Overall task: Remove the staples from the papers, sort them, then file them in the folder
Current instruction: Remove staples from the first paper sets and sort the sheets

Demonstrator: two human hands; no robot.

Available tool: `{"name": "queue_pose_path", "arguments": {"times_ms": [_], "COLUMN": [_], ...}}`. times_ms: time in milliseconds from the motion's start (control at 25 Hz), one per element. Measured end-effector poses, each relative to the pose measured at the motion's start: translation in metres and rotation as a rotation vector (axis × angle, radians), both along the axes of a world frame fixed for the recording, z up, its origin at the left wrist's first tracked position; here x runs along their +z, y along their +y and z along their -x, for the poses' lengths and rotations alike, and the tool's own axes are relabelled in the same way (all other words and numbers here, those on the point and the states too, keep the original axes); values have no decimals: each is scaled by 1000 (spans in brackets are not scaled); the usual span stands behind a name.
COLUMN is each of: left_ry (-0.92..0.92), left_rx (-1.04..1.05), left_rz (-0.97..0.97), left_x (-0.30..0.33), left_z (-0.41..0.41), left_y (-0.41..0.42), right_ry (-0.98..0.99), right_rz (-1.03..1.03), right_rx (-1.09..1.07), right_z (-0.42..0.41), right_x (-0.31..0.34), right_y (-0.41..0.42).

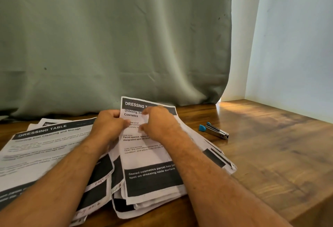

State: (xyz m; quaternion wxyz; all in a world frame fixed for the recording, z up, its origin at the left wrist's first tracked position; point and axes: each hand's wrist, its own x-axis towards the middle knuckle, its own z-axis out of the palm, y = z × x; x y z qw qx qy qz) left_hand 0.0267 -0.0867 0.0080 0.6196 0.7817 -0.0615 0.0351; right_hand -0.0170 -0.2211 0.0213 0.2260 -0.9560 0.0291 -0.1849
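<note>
A stack of printed sheets headed "DRESSING TABLE" [149, 161] lies on the wooden table [270, 151] in front of me. My left hand [109, 124] grips the upper left edge of the top sheet, fingers curled round it. My right hand [157, 123] pinches the same sheet near its top middle and covers part of the heading. A second pile of similar sheets [45, 147] lies to the left, partly under my left forearm. A small metal staple remover with blue handles [213, 130] lies on the table to the right of the papers. No folder is in view.
A grey-green curtain [115, 42] hangs right behind the table's far edge. A pale wall [292, 46] closes off the right side. Bare wood stretches to the right of the papers, around and past the staple remover.
</note>
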Motion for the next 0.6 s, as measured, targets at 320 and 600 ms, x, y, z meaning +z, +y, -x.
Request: {"name": "queue_pose_path", "arguments": {"times_ms": [320,600], "left_ry": [-31,-73], "left_rx": [-36,58], "left_rz": [59,-86], "left_x": [-2,-3], "left_z": [-3,-1], "left_y": [-2,-3], "right_ry": [-320,-363], "right_rz": [-33,18], "right_rx": [217,-1], "right_z": [-4,-2], "right_x": [-5,7], "right_y": [6,-14]}}
